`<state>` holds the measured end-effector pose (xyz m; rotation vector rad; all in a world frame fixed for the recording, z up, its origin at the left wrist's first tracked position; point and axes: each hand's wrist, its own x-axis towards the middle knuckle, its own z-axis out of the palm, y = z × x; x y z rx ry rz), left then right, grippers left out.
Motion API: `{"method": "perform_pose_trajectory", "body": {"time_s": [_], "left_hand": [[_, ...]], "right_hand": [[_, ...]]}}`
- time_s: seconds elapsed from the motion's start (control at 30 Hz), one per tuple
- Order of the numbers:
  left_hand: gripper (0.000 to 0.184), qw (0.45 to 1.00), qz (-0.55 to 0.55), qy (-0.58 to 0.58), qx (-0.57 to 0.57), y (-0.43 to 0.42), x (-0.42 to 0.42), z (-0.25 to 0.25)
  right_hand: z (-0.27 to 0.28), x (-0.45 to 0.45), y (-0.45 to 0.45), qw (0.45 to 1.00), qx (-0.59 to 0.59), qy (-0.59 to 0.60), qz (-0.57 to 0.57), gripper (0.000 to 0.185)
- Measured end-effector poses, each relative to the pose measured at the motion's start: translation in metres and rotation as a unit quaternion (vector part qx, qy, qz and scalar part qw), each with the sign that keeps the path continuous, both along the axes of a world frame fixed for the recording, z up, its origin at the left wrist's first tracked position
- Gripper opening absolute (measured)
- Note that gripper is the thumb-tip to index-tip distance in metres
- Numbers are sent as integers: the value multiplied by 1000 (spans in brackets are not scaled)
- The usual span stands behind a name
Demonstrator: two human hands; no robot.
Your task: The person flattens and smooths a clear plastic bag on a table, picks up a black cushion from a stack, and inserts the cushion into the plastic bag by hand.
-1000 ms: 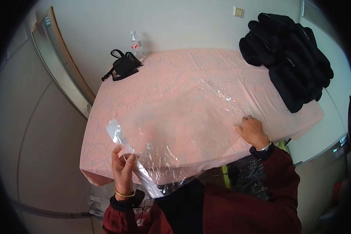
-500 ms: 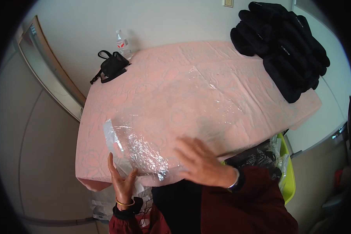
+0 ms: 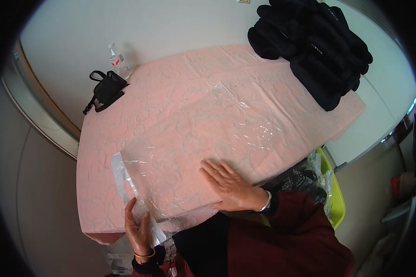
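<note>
A clear plastic bag (image 3: 185, 152) lies spread over the pink patterned cloth (image 3: 171, 101) on the table, with a whitish strip (image 3: 121, 177) along its left edge. Beside the lower part of that strip is my left hand (image 3: 139, 226), its thumb and fingers apart at the table's front edge. My right hand (image 3: 231, 187) rests palm down on the bag near the front edge, fingers stretched out.
A pile of black padded items (image 3: 314, 51) sits at the back right. At the back left are a small black bag (image 3: 108, 90) and a plastic bottle (image 3: 118, 62). Below the right front edge stands a yellow-green bin (image 3: 338, 203) with dark plastic-wrapped things beside it.
My right hand has moved left from the bag's right side and now lies flat on it. My left hand has let go of the strip, and the bag lies flatter. The view has shifted.
</note>
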<state>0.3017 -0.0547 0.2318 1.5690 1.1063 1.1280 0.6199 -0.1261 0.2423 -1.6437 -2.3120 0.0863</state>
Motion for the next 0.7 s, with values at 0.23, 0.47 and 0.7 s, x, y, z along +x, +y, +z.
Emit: {"method": "perform_pose_trajectory", "body": {"time_s": [0.23, 0.47, 0.7], "left_hand": [[41, 999, 8, -33, -9, -6, 11, 14], [27, 998, -14, -53, -39, 5, -7, 6], [30, 972, 139, 116, 150, 44, -57, 11]], "right_hand": [[18, 105, -25, 998, -52, -4, -42, 124], [-2, 134, -55, 991, 3, -22, -134, 108], [13, 64, -82, 986, 47, -33, -157, 88]]}}
